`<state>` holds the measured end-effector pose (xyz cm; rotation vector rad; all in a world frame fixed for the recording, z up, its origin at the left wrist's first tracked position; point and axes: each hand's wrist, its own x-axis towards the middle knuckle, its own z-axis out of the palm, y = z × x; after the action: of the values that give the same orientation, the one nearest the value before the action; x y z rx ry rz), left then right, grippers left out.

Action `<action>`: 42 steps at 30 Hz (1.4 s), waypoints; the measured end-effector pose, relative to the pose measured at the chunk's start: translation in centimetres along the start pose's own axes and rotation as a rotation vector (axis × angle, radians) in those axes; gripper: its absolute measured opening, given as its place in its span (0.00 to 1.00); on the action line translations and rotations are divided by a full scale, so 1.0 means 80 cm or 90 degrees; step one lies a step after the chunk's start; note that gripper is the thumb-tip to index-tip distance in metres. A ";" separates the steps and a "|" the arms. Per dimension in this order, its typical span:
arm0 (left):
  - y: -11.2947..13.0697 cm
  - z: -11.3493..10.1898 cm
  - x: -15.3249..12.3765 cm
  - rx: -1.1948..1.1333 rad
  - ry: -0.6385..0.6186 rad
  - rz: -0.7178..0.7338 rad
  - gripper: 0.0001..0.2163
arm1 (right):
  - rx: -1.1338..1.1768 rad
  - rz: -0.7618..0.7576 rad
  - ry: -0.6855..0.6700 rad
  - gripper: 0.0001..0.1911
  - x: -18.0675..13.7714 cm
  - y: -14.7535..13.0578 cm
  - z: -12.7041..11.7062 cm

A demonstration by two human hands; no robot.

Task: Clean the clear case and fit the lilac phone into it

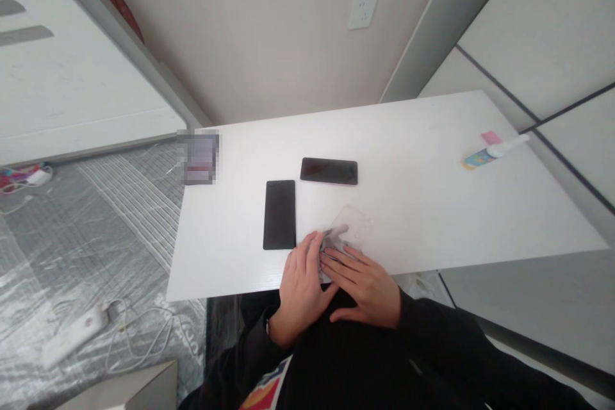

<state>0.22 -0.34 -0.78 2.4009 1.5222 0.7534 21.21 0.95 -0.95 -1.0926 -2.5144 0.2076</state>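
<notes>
A crumpled grey cloth (pixel 335 240) lies between my hands at the near edge of the table. My left hand (pixel 300 288) has its fingers bent down over the cloth's left side, closed on it, with the thumb pointing right. My right hand (pixel 366 287) lies with fingers stretched across the cloth, pressing on it from the right. Just beyond the cloth is a clear, thin plastic piece (pixel 356 220), like a transparent phone case, its near part covered. Left of it, a black-screened tablet or large phone (pixel 279 214) lies upright in view. A black phone (pixel 329 171) lies sideways farther back.
The white table (pixel 413 205) stands against a wall with a socket (pixel 364 9). A spray bottle (pixel 490 155) lies at the right by a pink piece (pixel 491 138). A blurred-out item (pixel 200 159) sits at the left edge. A power strip (pixel 77 333) with cables is on the floor.
</notes>
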 end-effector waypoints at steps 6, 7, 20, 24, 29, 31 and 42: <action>0.001 0.000 0.001 0.004 -0.002 -0.006 0.37 | -0.022 0.037 -0.002 0.38 -0.003 0.005 0.002; 0.001 0.000 0.001 0.003 -0.003 -0.006 0.36 | -0.013 0.013 -0.011 0.40 -0.004 0.003 0.003; 0.002 -0.001 0.002 0.010 -0.005 -0.008 0.37 | -0.011 0.023 0.034 0.28 -0.006 0.017 -0.014; 0.002 -0.002 0.003 0.007 -0.015 -0.003 0.36 | 0.021 -0.057 0.008 0.31 -0.013 0.032 -0.019; 0.001 -0.003 0.003 0.005 -0.018 -0.007 0.37 | 0.029 -0.054 0.010 0.24 -0.012 0.048 -0.022; 0.001 -0.002 0.002 0.001 -0.022 -0.005 0.37 | 0.060 -0.108 0.000 0.31 -0.009 0.049 -0.022; 0.001 -0.002 0.001 -0.007 -0.022 -0.006 0.38 | 0.104 -0.127 0.045 0.31 0.007 0.052 -0.019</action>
<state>0.23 -0.29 -0.58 2.3839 1.5123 0.7135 24.28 4.16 -0.56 -0.7666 -2.4741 0.3067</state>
